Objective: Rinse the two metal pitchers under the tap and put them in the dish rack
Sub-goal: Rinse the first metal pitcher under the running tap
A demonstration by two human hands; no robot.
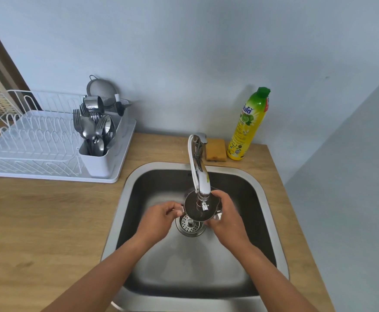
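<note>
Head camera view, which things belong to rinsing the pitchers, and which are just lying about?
In the job: metal pitcher, gripped by left hand and right hand; tap; sink; dish rack.
Lying about: soap bottle; sponge; cutlery; strainer.

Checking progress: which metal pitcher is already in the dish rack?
The pitcher atop the cutlery in the dish rack; the other pitcher is under the tap, in left hand and right hand.

Yellow dish-soap bottle (pixel 249 124), green cap, upright on wooden counter (pixel 49 221); sponge (pixel 216 150) just beside; cutlery (pixel 94 129), mesh strainer (pixel 100 87) left.
</note>
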